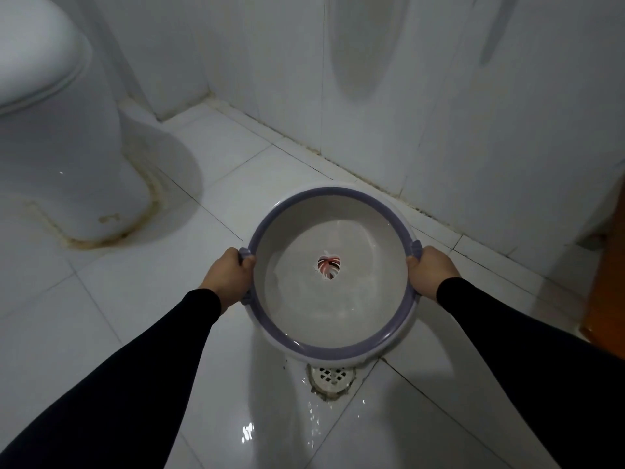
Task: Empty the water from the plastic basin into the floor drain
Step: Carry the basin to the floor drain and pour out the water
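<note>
A round white plastic basin (333, 198) with a purple rim and a leaf print on its bottom hangs above the tiled floor, clear water lying inside it. My left hand (227, 278) grips the rim's left side and my right hand (429, 271) grips the right side. A white round floor drain (332, 377) with a grid cover sits in the floor just below the basin's near edge, partly hidden by it. Wet patches shine on the tiles around and in front of the drain.
A white toilet (57, 137) stands at the left with a stained base. Tiled walls (439, 96) close the space behind the basin. An orange-brown wooden piece (608, 265) stands at the right edge. White floor tiles (135, 282) lie between toilet and basin.
</note>
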The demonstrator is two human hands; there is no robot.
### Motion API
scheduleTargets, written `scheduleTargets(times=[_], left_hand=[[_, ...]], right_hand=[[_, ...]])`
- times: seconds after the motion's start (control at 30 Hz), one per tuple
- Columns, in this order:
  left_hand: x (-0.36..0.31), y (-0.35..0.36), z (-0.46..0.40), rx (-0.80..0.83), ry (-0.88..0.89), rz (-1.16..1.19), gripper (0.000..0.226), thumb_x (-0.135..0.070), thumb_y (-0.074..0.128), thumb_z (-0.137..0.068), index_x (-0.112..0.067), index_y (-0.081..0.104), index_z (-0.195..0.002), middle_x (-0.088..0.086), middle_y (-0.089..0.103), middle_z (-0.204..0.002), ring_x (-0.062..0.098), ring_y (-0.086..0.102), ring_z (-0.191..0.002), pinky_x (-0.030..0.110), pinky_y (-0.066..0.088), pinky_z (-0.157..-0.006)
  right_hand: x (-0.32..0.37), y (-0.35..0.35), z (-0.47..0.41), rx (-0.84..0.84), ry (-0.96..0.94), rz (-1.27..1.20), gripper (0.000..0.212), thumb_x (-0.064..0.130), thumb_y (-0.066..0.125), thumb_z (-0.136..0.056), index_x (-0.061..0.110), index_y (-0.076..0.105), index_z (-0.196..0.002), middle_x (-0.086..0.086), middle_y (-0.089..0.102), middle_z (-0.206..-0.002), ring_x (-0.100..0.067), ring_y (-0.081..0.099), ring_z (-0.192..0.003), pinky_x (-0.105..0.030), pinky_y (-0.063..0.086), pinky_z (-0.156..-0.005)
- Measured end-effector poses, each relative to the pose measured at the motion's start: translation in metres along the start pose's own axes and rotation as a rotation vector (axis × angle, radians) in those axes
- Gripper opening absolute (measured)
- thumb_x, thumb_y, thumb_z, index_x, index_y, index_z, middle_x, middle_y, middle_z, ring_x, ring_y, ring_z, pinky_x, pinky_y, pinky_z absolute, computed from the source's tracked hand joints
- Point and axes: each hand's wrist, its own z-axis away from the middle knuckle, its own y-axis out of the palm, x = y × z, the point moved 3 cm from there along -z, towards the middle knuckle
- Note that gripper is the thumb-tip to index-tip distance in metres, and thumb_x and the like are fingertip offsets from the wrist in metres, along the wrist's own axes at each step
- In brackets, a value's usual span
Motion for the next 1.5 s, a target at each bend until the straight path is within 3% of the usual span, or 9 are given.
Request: scheduleTargets(times=[0.17, 0.37, 0.5, 0.63, 0.73, 0.9, 1.07, 1.33, 1.5], left_hand=[[-0.0009, 0.0006, -0.0007, -0.004, 0.007, -0.005, 0.036, -0.033, 0.037, -0.100, -0.001, 0.052, -0.105, 0.019, 0.063, -0.098, 0.028, 0.062, -0.074, 0.034, 0.052, -0.062], [-0.0016, -0.0007, 0.0005, -0.013, 0.016, 0.002, 0.036, -0.034, 0.037, -0.100, -0.001, 0.052, -0.103, 0.017, 0.062, -0.095, 0.030, 0.062, -0.077, 0.039, 0.057, -0.071], [-0.0012, -0.0016, 0.0007, -0.010, 0.020, -0.004, 0.035, -0.033, 0.037, -0.100, -0.002, 0.052, -0.101, 0.018, 0.062, -0.095, 0.025, 0.061, -0.070, 0.032, 0.052, -0.058], [-0.0012, -0.0033, 0.0012, -0.003, 0.009, 0.008, 0.035, -0.034, 0.038, -0.099, -0.001, 0.052, -0.103, 0.018, 0.062, -0.096, 0.034, 0.064, -0.083, 0.045, 0.058, -0.075], [-0.0020, -0.0038, 0.0017, -0.007, 0.010, 0.001, 0.034, -0.034, 0.039, -0.100, -0.002, 0.052, -0.103, 0.017, 0.062, -0.098, 0.031, 0.062, -0.080, 0.042, 0.057, -0.074], [-0.0028, -0.0043, 0.0020, -0.001, 0.004, -0.001, 0.036, -0.034, 0.038, -0.100, -0.001, 0.051, -0.105, 0.020, 0.063, -0.100, 0.039, 0.064, -0.090, 0.050, 0.057, -0.082], [-0.0036, -0.0038, 0.0018, -0.006, 0.006, -0.030, 0.034, -0.032, 0.038, -0.101, -0.002, 0.052, -0.109, 0.018, 0.061, -0.102, 0.035, 0.062, -0.090, 0.043, 0.056, -0.079], [-0.0039, -0.0053, 0.0022, 0.001, 0.006, -0.021, 0.033, -0.033, 0.039, -0.101, -0.003, 0.051, -0.107, 0.017, 0.061, -0.101, 0.035, 0.064, -0.089, 0.049, 0.057, -0.083], [-0.0028, -0.0055, 0.0015, -0.009, 0.017, -0.048, 0.032, -0.034, 0.039, -0.101, -0.004, 0.051, -0.105, 0.016, 0.061, -0.102, 0.034, 0.062, -0.090, 0.045, 0.056, -0.083]], right_hand=[[0.0011, -0.0012, 0.0009, -0.002, 0.002, -0.001, 0.041, 0.029, 0.037, -0.101, -0.006, 0.052, -0.117, -0.025, 0.062, -0.115, -0.034, 0.061, -0.102, -0.027, 0.039, -0.071], [-0.0002, -0.0014, 0.0016, -0.001, 0.010, 0.019, 0.040, 0.028, 0.038, -0.100, -0.005, 0.052, -0.118, -0.024, 0.062, -0.115, -0.034, 0.061, -0.103, -0.027, 0.040, -0.070], [0.0000, -0.0007, 0.0010, -0.002, 0.012, 0.028, 0.042, 0.030, 0.037, -0.101, -0.005, 0.052, -0.117, -0.024, 0.062, -0.114, -0.034, 0.062, -0.101, -0.028, 0.040, -0.069], [-0.0001, 0.0001, 0.0004, -0.001, 0.016, 0.025, 0.042, 0.031, 0.037, -0.100, -0.005, 0.052, -0.117, -0.024, 0.062, -0.114, -0.034, 0.062, -0.101, -0.028, 0.040, -0.069], [0.0000, -0.0002, 0.0009, -0.006, 0.010, 0.026, 0.042, 0.030, 0.038, -0.100, -0.005, 0.052, -0.118, -0.024, 0.062, -0.115, -0.034, 0.062, -0.102, -0.028, 0.040, -0.070], [0.0001, -0.0004, 0.0008, -0.004, 0.005, 0.010, 0.042, 0.030, 0.037, -0.100, -0.006, 0.052, -0.117, -0.025, 0.062, -0.115, -0.034, 0.062, -0.102, -0.027, 0.040, -0.071], [-0.0006, -0.0001, 0.0008, -0.007, 0.005, -0.003, 0.043, 0.032, 0.035, -0.101, -0.005, 0.052, -0.116, -0.025, 0.062, -0.114, -0.034, 0.062, -0.102, -0.027, 0.040, -0.071], [0.0013, -0.0018, 0.0037, -0.003, 0.006, 0.003, 0.043, 0.029, 0.036, -0.101, -0.007, 0.052, -0.119, -0.026, 0.061, -0.119, -0.035, 0.060, -0.108, -0.026, 0.036, -0.073], [0.0015, -0.0021, 0.0049, 0.004, 0.008, 0.015, 0.043, 0.029, 0.036, -0.101, -0.007, 0.051, -0.119, -0.026, 0.061, -0.117, -0.035, 0.061, -0.106, -0.027, 0.038, -0.072]])
